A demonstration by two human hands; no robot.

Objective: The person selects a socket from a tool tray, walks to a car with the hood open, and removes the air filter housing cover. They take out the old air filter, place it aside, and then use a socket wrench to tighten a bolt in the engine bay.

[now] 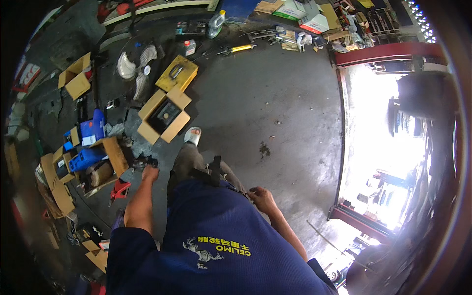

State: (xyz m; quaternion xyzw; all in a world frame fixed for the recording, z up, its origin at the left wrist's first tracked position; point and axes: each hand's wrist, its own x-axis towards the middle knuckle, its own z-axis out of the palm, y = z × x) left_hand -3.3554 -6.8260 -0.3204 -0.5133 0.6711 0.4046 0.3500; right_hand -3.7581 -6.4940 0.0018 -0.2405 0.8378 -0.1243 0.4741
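Note:
My left hand (pixel 150 173) hangs beside my left leg with its fingers curled. Right at its fingertips is a dark, uneven object (pixel 146 161), whose kind I cannot make out against the dark floor. At my right hip, my right hand (pixel 263 199) is closed, thumb and fingers together, next to the dark strap (pixel 216 169) and the hem of my blue shirt. What sits between those fingers is too small to name. Ahead of my foot in a white slipper (pixel 193 135) stands an open cardboard box (pixel 178 127) with a black thing (pixel 165 116) inside.
Beyond the box lies a yellow case (pixel 177 72), with white fan blades (pixel 127 65) to its left. Cartons with blue tool cases (pixel 87 159) crowd the left, near a red jack stand (pixel 119 191). A red lift beam (pixel 388 53) borders the bright opening at right.

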